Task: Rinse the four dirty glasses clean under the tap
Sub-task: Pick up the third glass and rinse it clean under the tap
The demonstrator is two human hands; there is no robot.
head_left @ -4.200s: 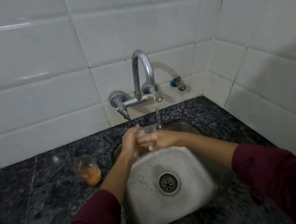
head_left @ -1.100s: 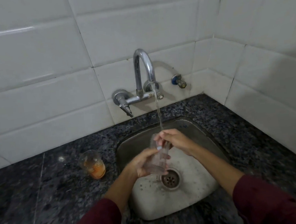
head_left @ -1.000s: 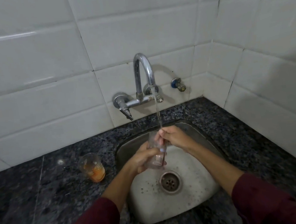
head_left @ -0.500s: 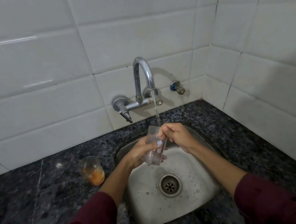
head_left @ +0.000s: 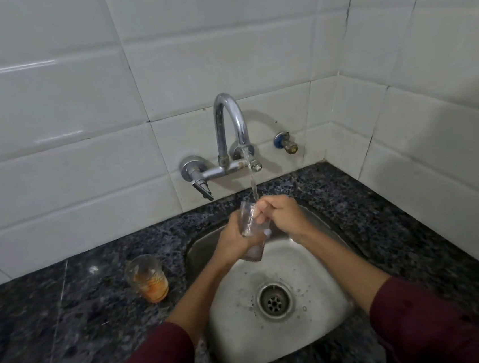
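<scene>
Clear tumbler glass (head_left: 251, 230) sits over the steel sink (head_left: 281, 339) at 12 o'clock from the drain, mouth tilted up under the chrome tap (head_left: 231, 129) stream; left hand (head_left: 236, 242) fingers wrap its lower body, right hand (head_left: 280, 214) fingers curl at the rim, apparently rubbing inside. Wet glass: light, rigid, slippery, fragile, so grip mid-body, not rim. Orange-stained glass (head_left: 148, 278) waits on the black granite table (head_left: 71, 332) at 9 o'clock.

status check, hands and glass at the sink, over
Left hand grips clear glass under running tap. Right hand fingers rub its rim. Dirty glass waits on counter. Nothing blocking.
</scene>
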